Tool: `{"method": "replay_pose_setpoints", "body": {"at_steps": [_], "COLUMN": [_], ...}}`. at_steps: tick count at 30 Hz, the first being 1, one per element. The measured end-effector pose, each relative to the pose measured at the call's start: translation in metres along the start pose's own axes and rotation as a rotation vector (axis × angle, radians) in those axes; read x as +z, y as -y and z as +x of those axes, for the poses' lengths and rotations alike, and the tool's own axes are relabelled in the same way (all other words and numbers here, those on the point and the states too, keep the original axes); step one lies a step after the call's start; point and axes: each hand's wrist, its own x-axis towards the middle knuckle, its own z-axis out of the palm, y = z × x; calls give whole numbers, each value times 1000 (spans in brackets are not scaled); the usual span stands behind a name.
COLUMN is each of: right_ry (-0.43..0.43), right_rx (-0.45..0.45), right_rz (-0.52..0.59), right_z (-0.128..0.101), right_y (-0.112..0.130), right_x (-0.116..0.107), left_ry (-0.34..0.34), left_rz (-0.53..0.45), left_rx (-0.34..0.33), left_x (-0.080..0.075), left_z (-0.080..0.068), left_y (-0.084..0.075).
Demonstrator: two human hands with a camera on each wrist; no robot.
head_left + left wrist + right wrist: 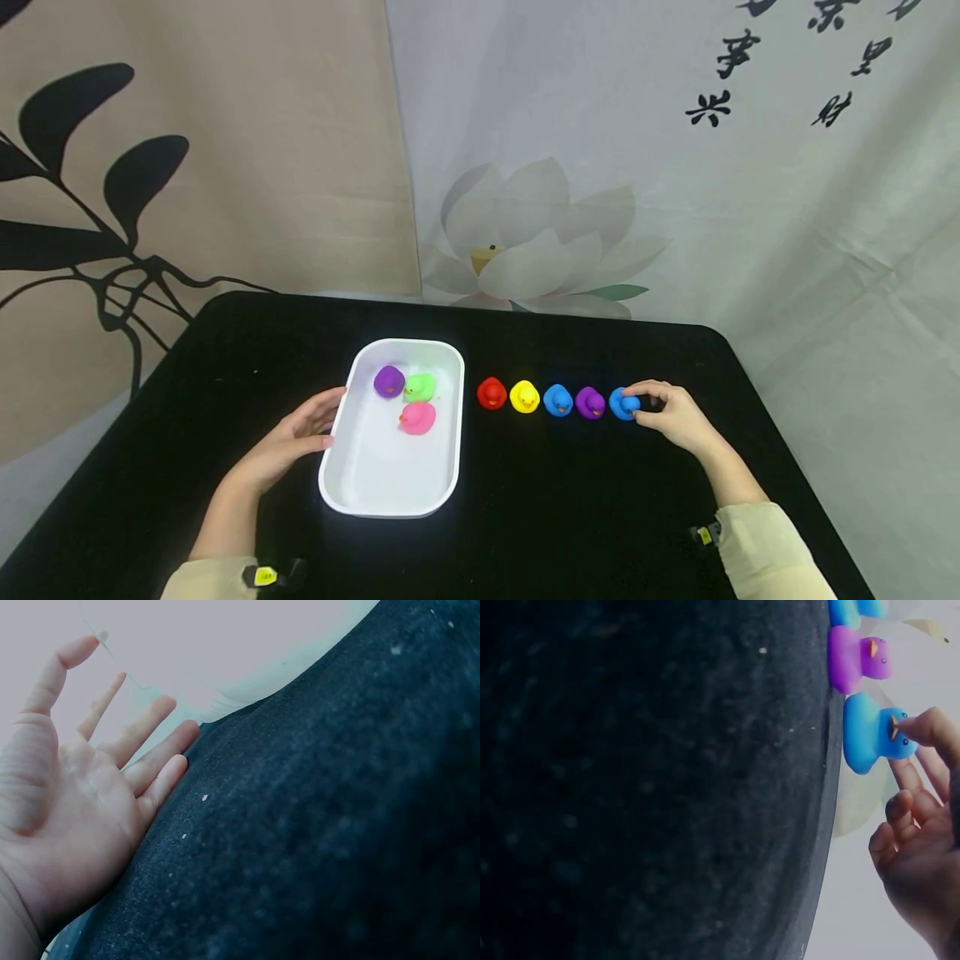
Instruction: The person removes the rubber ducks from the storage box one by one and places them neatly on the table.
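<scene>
At the right end of a row of rubber ducks, my right hand (678, 417) pinches a blue duck (621, 405) between thumb and fingers. The right wrist view shows the thumb at the bill of this blue duck (864, 735), which stands upright beside a purple duck (847, 660). My left hand (288, 446) rests its fingertips and thumb at the left rim of a white tray (390, 483), its fingers fairly straight. Inside the tray lie a purple duck (389, 382), a green duck (420, 387) and a pink duck (417, 417).
Between the tray and my right hand stand a red duck (492, 393), a yellow duck (524, 397), another blue duck (558, 400) and a purple duck (590, 402). All sit on a black-covered table (555, 517). Behind it hangs a printed cloth (540, 100).
</scene>
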Motion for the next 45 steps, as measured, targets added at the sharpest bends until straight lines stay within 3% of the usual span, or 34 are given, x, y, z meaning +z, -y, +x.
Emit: {"method": "replay_pose_setpoints", "body": {"at_steps": [15,23,31,38,45], "right_ry": [23,15,-26,-125,-233], "right_rx": [23,16,18,-9,-35], "right_rz": [0,-56,-65,-93,-78], "right_z": [1,5,-5,-1,0], "right_y": [-12,-43,-4,-19,7], "right_x": [3,5,0,3,13], "left_ry": [-1,-2,6,-4,0], "left_rz": [0,-3,2,1,-5], "left_rx": [-1,-8,-4,-16,-5], "left_x": [1,0,-1,0,1], "left_z": [0,0,0,-1,0], "left_y": [-1,1,3,0,-2]}}
